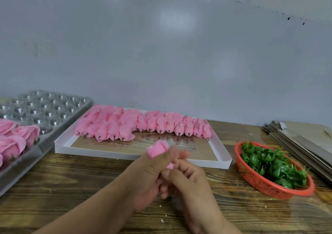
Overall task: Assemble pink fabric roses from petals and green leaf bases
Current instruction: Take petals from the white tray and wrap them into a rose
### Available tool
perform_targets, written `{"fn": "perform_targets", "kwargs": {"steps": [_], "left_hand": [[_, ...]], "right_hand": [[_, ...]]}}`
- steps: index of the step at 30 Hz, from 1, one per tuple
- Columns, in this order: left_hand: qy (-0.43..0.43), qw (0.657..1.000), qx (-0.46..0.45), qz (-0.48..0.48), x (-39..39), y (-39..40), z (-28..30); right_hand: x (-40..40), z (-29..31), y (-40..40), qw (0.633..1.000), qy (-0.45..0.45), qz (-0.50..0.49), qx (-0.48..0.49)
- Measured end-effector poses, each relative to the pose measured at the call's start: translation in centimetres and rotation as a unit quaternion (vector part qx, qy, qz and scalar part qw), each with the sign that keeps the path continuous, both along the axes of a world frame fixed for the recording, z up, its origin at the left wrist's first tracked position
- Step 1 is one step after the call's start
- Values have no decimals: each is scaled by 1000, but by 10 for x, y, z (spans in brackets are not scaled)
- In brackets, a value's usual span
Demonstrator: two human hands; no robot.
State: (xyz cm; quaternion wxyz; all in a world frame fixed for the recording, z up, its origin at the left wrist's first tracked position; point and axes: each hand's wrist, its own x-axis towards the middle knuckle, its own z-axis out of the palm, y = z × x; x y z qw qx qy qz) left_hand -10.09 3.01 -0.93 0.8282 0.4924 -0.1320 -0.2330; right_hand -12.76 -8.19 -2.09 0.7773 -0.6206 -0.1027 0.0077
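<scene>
Over the wooden tabletop [75, 183], the left hand [149, 178] grips a pink fabric rosebud [158, 148]; the right hand [186, 178] pinches its base. Beyond lie a red basket [258, 183] of green leaf bases [269, 163] and a white tray [136, 154] of pink petals [140, 124].

- A plain pale grey-blue wall [161, 54] fills the upper half of the view, beyond the fingers.
- A soft patch of reflected light [175, 20] sits high on it, above the fingers.
- Small dark marks [288, 18] dot its upper right.
- A dark, grained wooden table [89, 180] spreads beneath and to both sides of the fingers.
</scene>
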Motion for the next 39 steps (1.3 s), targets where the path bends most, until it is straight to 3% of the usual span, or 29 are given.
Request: {"fn": "perform_targets", "kwargs": {"steps": [5,11,17,23,30,39], "left_hand": [[76,993,-72,54,1,-9,-7],[29,998,-40,44,0,-8,-4],[67,992,-79,70,-2,-11,-4],[27,999,-2,47,-3,-7,-1],[82,991,-89,58,-2,-11,-6],[113,987,-71,94,2,-9,-5]], "right_hand": [[1,-5,-1,962,-155,-148,-167],[1,-3,1,990,-94,-90,-53],[-1,-2,3,966,-161,-143,-143],[0,-3,4,991,-80,-95,-55],[-2,-3,5,963,-151,-177,-135],[-2,-6,5,957,-150,-214,-124]]}}
